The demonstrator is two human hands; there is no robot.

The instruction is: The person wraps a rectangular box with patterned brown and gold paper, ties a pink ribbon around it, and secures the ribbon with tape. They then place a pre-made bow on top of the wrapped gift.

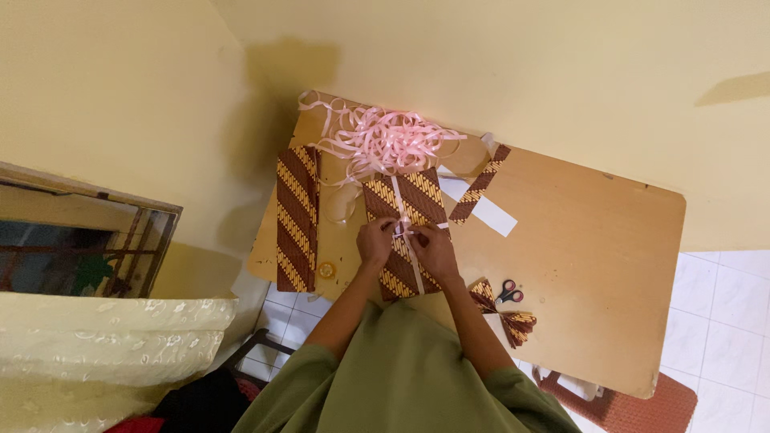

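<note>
While a flat strip of brown-and-gold patterned wrapping paper [295, 218] lies along the left edge of the wooden bench [593, 256], a person in olive sleeves works over a wrapped gift box [405, 232] at the near edge. The left hand [375, 241] and right hand [434, 248] meet at its middle, each pinching the pale pink ribbon [401, 210] crossing the box. Loose ribbon coils [383, 138] pile behind it. Further right lie red-handled scissors [508, 293] beside a patterned paper bow [505, 314].
</note>
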